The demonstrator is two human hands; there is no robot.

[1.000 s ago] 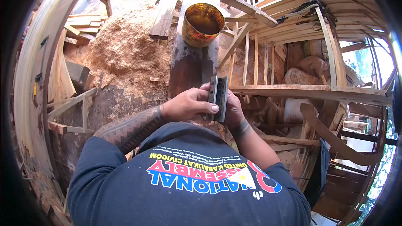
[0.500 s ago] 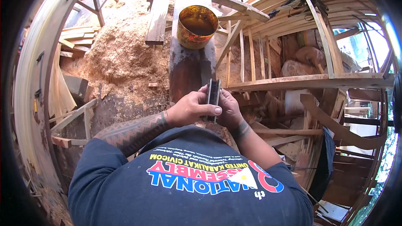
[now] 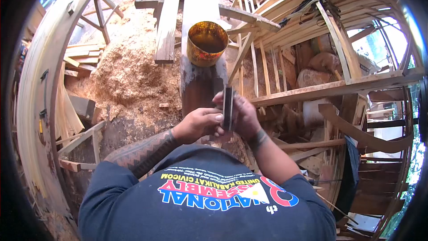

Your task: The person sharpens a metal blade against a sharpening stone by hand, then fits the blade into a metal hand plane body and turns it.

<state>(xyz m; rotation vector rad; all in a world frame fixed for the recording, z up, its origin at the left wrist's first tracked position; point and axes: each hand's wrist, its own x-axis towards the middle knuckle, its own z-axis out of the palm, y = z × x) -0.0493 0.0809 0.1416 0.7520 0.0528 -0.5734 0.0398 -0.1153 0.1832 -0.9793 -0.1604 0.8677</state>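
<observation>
My right hand (image 3: pixel 244 115), slightly blurred, grips a narrow dark block (image 3: pixel 228 108) with thin bright edges, held upright and seen edge-on. Its fingertips come round the far left side; the block's exact kind is unclear. Close beside it on the left, my left hand (image 3: pixel 201 124) has curled fingers with the thumb over them. Whether it pinches something small or touches the block is hidden. Beyond both hands a dark flat slab (image 3: pixel 217 90) lies on the plank (image 3: pixel 196 91). Farther along the plank stands a rusty amber-stained tin (image 3: pixel 207 47), open at the top.
A pale board (image 3: pixel 168 31) lies alongside the plank. Wood shavings (image 3: pixel 127 58) heap up on the left, near a long curved timber (image 3: pixel 42 107). On the right are a ribbed wooden frame (image 3: pixel 285 31), a horizontal beam (image 3: pixel 330 87) and a curved wooden piece (image 3: pixel 365 129).
My left thumb has come off the block and the left hand has drawn slightly left. The right hand keeps the block and has turned it more edge-on. The view has shifted a little.
</observation>
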